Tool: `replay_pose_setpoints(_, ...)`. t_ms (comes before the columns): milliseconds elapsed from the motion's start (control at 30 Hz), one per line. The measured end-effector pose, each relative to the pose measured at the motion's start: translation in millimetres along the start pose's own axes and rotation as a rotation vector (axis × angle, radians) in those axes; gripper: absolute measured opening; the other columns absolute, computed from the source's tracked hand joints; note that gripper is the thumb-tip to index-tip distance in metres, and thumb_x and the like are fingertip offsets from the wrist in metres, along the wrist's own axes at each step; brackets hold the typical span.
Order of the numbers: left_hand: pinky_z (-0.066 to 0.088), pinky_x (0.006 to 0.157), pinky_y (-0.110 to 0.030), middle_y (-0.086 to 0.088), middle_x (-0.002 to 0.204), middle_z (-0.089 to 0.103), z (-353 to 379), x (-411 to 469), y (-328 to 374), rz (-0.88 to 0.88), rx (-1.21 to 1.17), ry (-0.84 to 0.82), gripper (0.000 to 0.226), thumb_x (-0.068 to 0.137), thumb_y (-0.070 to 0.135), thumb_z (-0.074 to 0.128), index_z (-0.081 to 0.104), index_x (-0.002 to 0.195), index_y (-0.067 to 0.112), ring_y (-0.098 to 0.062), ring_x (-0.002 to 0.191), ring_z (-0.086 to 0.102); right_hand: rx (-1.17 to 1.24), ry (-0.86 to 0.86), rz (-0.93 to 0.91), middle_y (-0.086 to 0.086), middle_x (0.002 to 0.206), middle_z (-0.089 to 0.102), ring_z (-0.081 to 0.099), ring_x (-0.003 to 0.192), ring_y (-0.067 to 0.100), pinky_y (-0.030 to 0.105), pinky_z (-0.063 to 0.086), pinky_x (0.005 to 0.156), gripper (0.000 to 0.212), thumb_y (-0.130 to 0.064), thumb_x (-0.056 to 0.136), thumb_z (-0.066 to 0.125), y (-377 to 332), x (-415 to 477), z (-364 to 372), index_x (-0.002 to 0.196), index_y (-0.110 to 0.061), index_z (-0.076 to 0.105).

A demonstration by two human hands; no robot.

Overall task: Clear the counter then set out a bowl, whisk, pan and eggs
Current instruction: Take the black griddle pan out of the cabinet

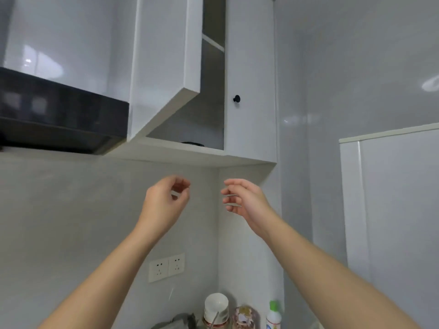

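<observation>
Both arms are raised in front of the wall, just below the white wall cabinet point(190, 153). My left hand point(166, 200) has loosely curled fingers and holds nothing. My right hand point(242, 198) is about a hand's width to its right, fingers relaxed and empty. The cabinet's left door point(164, 67) stands swung open. A dark flat object point(193, 144) lies on the bottom shelf inside; I cannot tell what it is. No bowl, whisk, pan or eggs are visible.
A black range hood point(59, 115) juts out at the left. The cabinet's right door, with a black knob point(236, 98), is closed. A double wall socket point(166, 267) sits below the hands. A white cup point(216, 307), a jar point(244, 317) and a green-capped bottle point(273, 314) stand in the corner.
</observation>
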State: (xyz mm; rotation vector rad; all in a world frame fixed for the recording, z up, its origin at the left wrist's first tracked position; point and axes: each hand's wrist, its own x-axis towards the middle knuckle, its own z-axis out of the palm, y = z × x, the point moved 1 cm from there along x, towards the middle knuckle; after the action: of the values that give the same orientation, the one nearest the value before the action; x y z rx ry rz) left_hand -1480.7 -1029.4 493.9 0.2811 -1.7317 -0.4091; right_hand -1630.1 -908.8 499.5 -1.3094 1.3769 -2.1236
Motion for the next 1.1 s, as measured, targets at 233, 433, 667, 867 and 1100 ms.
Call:
replay_pose_setpoints(233, 0.043, 0.076, -0.030, 0.001, 0.101, 0.061, 27.4, 121.6, 10.0, 0.275, 0.628, -0.013, 0.013, 0.087, 0.015, 0.060, 0.063, 0.100, 0.015, -0.021, 0.096, 0.058, -0.108, -0.078, -0.098, 0.004, 0.077, 0.063, 0.056, 0.059, 0.014, 0.024, 0.045, 0.054, 0.018, -0.003, 0.094, 0.046, -32.0, 112.1, -1.6, 0.091, -0.013, 0.060)
replay_pose_setpoints(433, 0.044, 0.081, -0.030, 0.002, 0.113, 0.061, 45.6, 190.3, 18.8, 0.073, 1.073, -0.183, 0.027, 0.092, 0.038, 0.056, 0.061, 0.111, 0.021, -0.024, 0.105, 0.058, -0.070, -0.066, -0.085, 0.007, 0.075, 0.060, 0.053, 0.056, 0.016, 0.022, 0.043, 0.046, 0.019, -0.002, 0.095, 0.041, -36.2, 166.2, -10.1, 0.091, -0.010, 0.057)
replay_pose_setpoints(667, 0.040, 0.065, -0.026, -0.004, 0.095, 0.067, 56.1, 217.6, 12.3, 0.023, 1.276, -0.415, 0.025, 0.090, 0.042, 0.055, 0.070, 0.099, 0.025, -0.027, 0.091, 0.062, -0.019, -0.139, -0.080, 0.010, 0.083, 0.066, 0.069, 0.058, 0.023, 0.031, 0.059, 0.053, 0.015, -0.008, 0.094, 0.043, -38.0, 207.0, -3.6, 0.100, -0.007, 0.057)
replay_pose_setpoints(867, 0.042, 0.065, -0.027, -0.007, 0.099, 0.069, 52.5, 225.9, 5.5, 0.100, 1.304, -0.445, 0.023, 0.092, 0.030, 0.053, 0.072, 0.101, 0.021, -0.029, 0.090, 0.063, 0.055, -0.223, 0.064, 0.020, 0.087, 0.064, 0.068, 0.066, 0.027, 0.030, 0.058, 0.053, 0.020, -0.002, 0.095, 0.041, -51.8, 213.8, -1.2, 0.111, 0.007, 0.049)
replay_pose_setpoints(1100, 0.045, 0.066, -0.031, -0.018, 0.091, 0.067, 43.9, 242.8, 2.8, 0.168, 1.325, -0.253, 0.028, 0.098, 0.019, 0.043, 0.068, 0.095, 0.005, -0.035, 0.082, 0.064, 0.211, -0.246, 0.239, 0.032, 0.126, 0.053, 0.062, 0.108, 0.043, 0.041, 0.054, 0.081, 0.041, -0.007, 0.099, 0.040, -62.3, 226.3, 17.4, 0.139, 0.004, 0.034)
